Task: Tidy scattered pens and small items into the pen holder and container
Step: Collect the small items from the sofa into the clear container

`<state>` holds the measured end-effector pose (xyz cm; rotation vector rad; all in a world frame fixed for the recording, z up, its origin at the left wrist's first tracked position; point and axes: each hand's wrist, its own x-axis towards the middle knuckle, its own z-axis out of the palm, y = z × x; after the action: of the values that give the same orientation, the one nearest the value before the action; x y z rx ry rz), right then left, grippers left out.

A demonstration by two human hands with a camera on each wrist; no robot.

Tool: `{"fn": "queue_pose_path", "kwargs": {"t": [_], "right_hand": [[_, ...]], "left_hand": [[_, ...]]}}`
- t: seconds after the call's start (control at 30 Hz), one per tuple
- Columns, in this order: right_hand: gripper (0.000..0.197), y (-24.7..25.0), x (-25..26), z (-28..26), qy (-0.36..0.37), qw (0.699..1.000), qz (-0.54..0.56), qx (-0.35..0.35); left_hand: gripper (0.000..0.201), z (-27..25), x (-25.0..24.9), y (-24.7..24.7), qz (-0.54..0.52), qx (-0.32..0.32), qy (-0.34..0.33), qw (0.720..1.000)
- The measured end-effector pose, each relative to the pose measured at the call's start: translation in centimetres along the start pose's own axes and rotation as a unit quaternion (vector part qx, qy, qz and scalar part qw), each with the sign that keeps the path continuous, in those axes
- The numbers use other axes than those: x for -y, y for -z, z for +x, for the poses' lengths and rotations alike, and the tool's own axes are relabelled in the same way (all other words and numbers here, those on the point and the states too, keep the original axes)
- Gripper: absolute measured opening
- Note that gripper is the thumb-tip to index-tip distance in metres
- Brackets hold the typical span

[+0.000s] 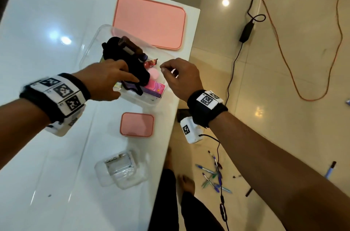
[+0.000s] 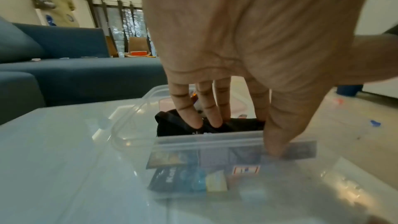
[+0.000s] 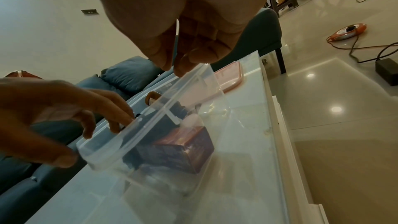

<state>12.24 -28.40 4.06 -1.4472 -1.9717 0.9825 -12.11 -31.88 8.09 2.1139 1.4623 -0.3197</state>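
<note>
Container (image 1: 151, 103) of clear plastic stands near the right edge of the white table (image 1: 47, 22), and I see it is already crowded. Inside lie a black cloth pouch (image 1: 136, 69), a purple and pink box (image 1: 153, 88), a round pink thing (image 1: 153, 73) and a red wrapper (image 1: 150, 62). A brown case (image 1: 130, 47) sticks up over the far end of the pouch.

My left hand (image 1: 106, 81) reaches into the container. In the left wrist view its fingers (image 2: 206, 108) are straight and their tips push down on the pouch (image 2: 193, 125), while the thumb (image 2: 280, 134) rests against the near wall of the container (image 2: 215, 140). It presses and does not grasp.

My right hand (image 1: 180, 77) hovers over the right rim. Its fingers are loosely curled, with thumb and forefinger close together. In the right wrist view I cannot tell if they pinch something small or only touch the rim (image 3: 193, 77).

Behind the container a large pink lid (image 1: 149, 22) lies flat. In front of it is a small pink lid (image 1: 136, 127), and nearer to me a small clear box (image 1: 120, 169).

On the floor, beside my feet, several pens (image 1: 214, 177) lie scattered, and one more pen (image 1: 330, 169) is well apart to the right. An orange cable (image 1: 303, 79) and a black cable with an adapter (image 1: 246, 32) run over the tiles.
</note>
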Motion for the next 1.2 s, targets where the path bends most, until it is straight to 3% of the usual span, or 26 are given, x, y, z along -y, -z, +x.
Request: {"fn": "queue_pose_path", "kwargs": {"t": [0.27, 0.47, 0.57, 0.67, 0.8, 0.97, 1.13, 1.2], "right_hand": [[0.012, 1.4, -1.0, -0.6, -0.02, 1.0, -0.004, -0.024], [0.012, 5.4, -4.3, -4.2, -0.064, 0.997, -0.022, -0.043], [0.013, 8.0, -6.9, -7.3, -0.097, 0.994, -0.037, -0.035], [0.012, 11.0, -10.0, -11.5, -0.147, 0.987, -0.055, -0.03], [0.01, 14.6, -15.0, -18.5, -0.248, 0.967, -0.046, -0.023], [0.012, 17.0, -23.3, -28.8, -0.383, 0.923, -0.025, 0.012], [0.012, 16.9, -32.0, -38.7, -0.543, 0.828, 0.045, 0.132], [0.016, 15.5, -35.4, -41.7, -0.548, 0.815, 0.035, 0.183]], "left_hand": [[0.066, 2.0, -2.4, -0.7, -0.031, 0.049, 0.04, 0.998], [0.041, 1.4, -8.6, 0.3, -0.115, -0.128, -0.041, 0.984], [0.026, 1.4, -13.2, -1.3, -0.197, -0.17, -0.045, 0.964], [0.02, 1.5, -18.5, -4.5, -0.294, -0.171, -0.046, 0.939], [0.016, 1.9, -25.5, -11.0, -0.347, -0.091, -0.025, 0.933], [0.018, 2.0, -33.1, -20.1, -0.305, 0.094, 0.002, 0.948], [0.014, 2.4, -40.3, -29.1, -0.283, 0.189, 0.051, 0.939], [0.012, 3.4, -42.2, -33.0, -0.292, 0.21, 0.081, 0.929]]}}
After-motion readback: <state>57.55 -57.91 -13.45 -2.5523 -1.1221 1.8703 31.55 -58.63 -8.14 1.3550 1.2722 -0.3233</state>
